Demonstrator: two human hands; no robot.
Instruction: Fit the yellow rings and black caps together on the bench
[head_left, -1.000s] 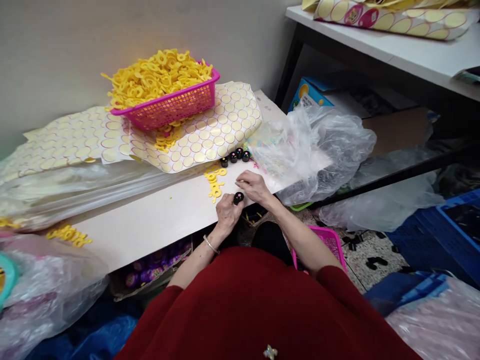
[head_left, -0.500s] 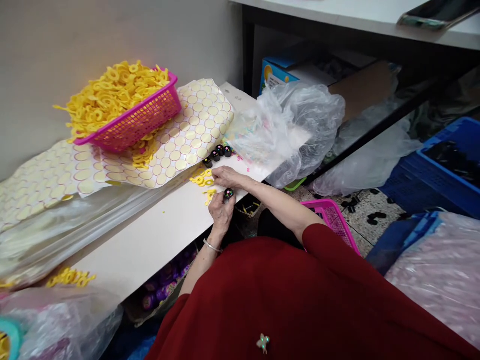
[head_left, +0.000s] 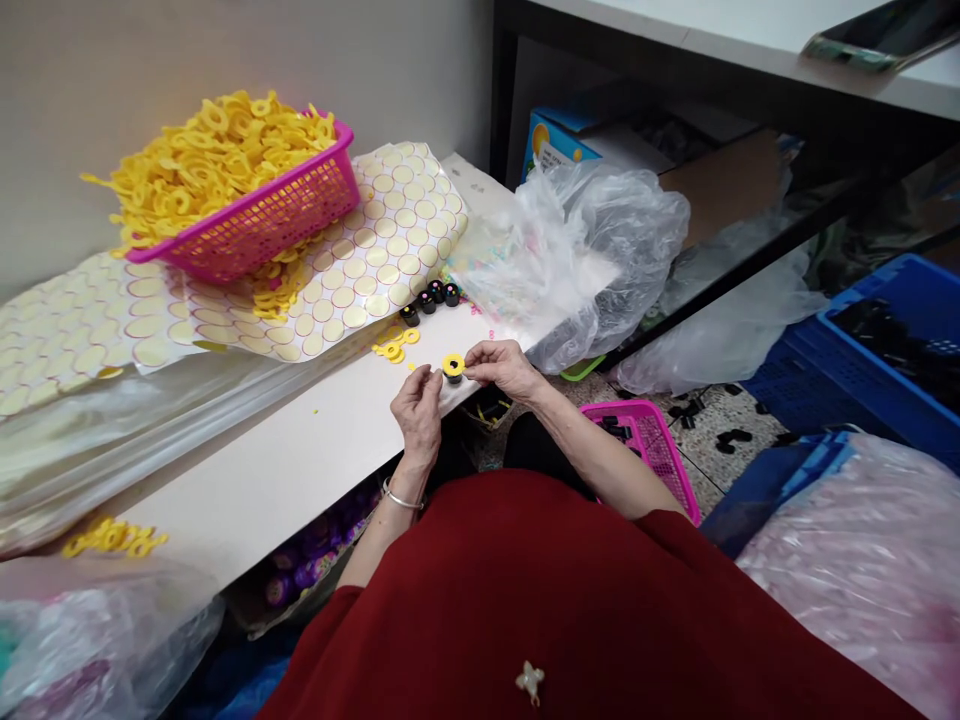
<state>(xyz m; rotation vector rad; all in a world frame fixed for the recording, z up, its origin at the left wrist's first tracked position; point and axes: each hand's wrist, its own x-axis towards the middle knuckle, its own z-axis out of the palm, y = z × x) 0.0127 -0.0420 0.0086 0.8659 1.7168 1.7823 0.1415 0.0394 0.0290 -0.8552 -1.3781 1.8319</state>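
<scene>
A small round black cap [head_left: 453, 379] sits between my hands at the table's front edge, with a yellow ring [head_left: 453, 361] lying on its top. My right hand [head_left: 504, 366] is closed in a pinch at the right side of the ring. On the left, the fingertips of my left hand [head_left: 419, 405] are pressed together close beside the cap; whether they touch it, I cannot tell. Several loose yellow rings [head_left: 395, 346] lie just behind on the table. Beyond them stand several black caps [head_left: 428, 300] with coloured dots on top.
A pink basket [head_left: 247, 222] heaped with yellow rings tilts on sticker sheets [head_left: 382, 250]. Clear plastic bags [head_left: 600, 240] lie at the table's right end. Another pink basket [head_left: 664, 450] and a blue crate [head_left: 810, 350] hold black pieces on the right.
My right hand has come from the loose yellow rings to the black cap, which now has a yellow ring on top. My left fingers have shifted to the cap's left side.
</scene>
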